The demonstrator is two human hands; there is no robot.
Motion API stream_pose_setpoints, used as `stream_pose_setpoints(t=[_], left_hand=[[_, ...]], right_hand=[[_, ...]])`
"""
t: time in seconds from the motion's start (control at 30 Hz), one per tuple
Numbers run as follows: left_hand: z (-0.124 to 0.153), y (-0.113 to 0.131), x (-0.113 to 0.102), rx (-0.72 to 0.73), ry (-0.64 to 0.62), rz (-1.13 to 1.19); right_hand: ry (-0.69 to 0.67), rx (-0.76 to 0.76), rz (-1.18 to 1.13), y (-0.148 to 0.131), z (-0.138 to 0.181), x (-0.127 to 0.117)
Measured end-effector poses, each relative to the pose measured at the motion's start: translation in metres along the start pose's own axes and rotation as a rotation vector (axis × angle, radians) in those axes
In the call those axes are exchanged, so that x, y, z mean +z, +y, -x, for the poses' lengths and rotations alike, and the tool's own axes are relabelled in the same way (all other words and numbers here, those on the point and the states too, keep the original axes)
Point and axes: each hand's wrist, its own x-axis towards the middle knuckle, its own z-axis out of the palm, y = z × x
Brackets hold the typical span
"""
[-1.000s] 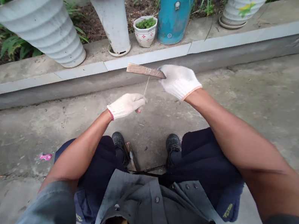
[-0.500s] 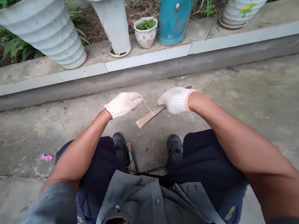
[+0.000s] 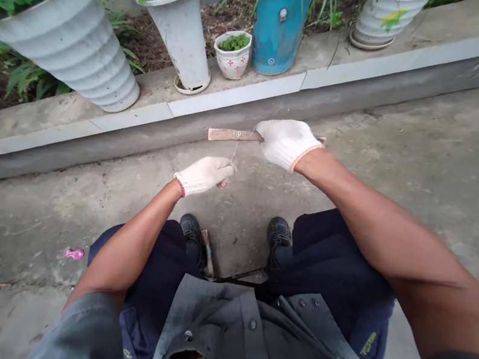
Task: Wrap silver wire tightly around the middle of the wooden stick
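My right hand [image 3: 286, 142], in a white knit glove, is closed around a flat wooden strip [image 3: 225, 135]. The strip's bare end points left, roughly level, and a small part shows beyond my wrist. Several turns of thin pale string [image 3: 235, 149] lie around the strip near my fingers. From there the string runs down, taut, to my left hand [image 3: 206, 175], also gloved in white, which pinches it between thumb and fingers. My left hand is below and left of the strip, apart from it. The right fingertips are mostly hidden.
Along the raised ledge [image 3: 235, 95] stand a large ribbed white planter [image 3: 83, 43], a small flowered pot [image 3: 231, 62] and a blue bucket [image 3: 277, 32]. Between my shoes another wooden piece [image 3: 208, 251] lies on the concrete. A pink object [image 3: 74, 253] lies at left.
My right hand has raised and turned the strip from a slant to nearly level. My left hand has moved slightly down and right, now below the strip with the string.
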Motion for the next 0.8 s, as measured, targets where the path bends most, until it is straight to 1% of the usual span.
stream_pose_setpoints(t=[0.1, 0.17, 0.2, 0.27, 0.33, 0.4, 0.47, 0.5, 0.57, 0.67, 0.73, 0.8], left_hand=[[0.0, 0.0, 0.004, -0.01, -0.075, 0.001], [0.0, -0.001, 0.005, 0.001, -0.086, -0.04], [0.0, -0.001, 0.004, 0.016, -0.066, -0.08], [-0.001, -0.003, 0.0, 0.048, 0.004, -0.168], [-0.002, -0.006, -0.003, 0.075, 0.071, -0.231], [-0.003, -0.01, -0.005, 0.086, 0.098, -0.251], [-0.003, -0.011, -0.004, 0.093, 0.088, -0.244], [-0.003, -0.011, -0.004, 0.102, 0.076, -0.228], [-0.001, -0.008, -0.003, 0.114, 0.073, -0.159], [0.002, 0.0, -0.004, 0.107, 0.111, -0.078], [0.002, 0.004, -0.005, 0.093, 0.117, -0.066], [0.002, 0.004, -0.004, 0.079, 0.087, -0.061]], right_hand=[[0.059, 0.046, 0.079, -0.001, -0.003, 0.007], [0.06, 0.049, 0.179, -0.002, -0.003, 0.008], [0.024, 0.035, 0.24, -0.003, -0.002, 0.009], [-0.1, -0.024, 0.348, -0.004, 0.001, 0.008], [-0.254, -0.143, 0.368, -0.004, 0.007, 0.007], [-0.404, -0.294, 0.268, -0.002, 0.014, 0.005], [-0.478, -0.44, 0.106, 0.001, 0.021, 0.0], [-0.465, -0.489, 0.026, 0.002, 0.023, -0.003], [-0.337, -0.485, -0.094, 0.003, 0.024, -0.012], [-0.134, -0.315, -0.159, 0.002, 0.019, -0.023], [-0.038, -0.192, -0.157, 0.001, 0.014, -0.026], [0.031, -0.098, -0.153, 0.002, 0.01, -0.026]])
